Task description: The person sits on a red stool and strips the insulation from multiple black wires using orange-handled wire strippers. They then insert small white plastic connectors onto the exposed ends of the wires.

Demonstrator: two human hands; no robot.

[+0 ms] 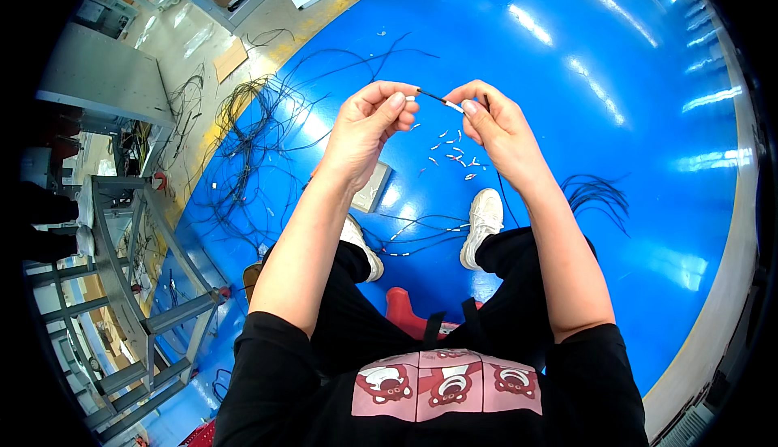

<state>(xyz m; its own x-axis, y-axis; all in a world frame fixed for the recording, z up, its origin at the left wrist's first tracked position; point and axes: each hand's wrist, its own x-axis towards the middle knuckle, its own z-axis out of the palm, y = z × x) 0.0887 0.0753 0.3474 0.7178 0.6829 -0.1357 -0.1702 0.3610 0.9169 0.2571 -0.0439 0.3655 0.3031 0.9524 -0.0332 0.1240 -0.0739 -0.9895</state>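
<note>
A thin black wire runs between my two raised hands. My left hand pinches a small white sleeve at the wire's left end between thumb and forefinger. My right hand grips the wire just past another small white piece, and the wire trails down from that hand toward the floor. Below the hands, several small white sleeve pieces lie scattered on the glossy blue floor.
I sit on a red stool with white shoes on the floor. A small grey box lies by my left foot. Tangled black wires spread at left, another bundle at right. A metal frame stands far left.
</note>
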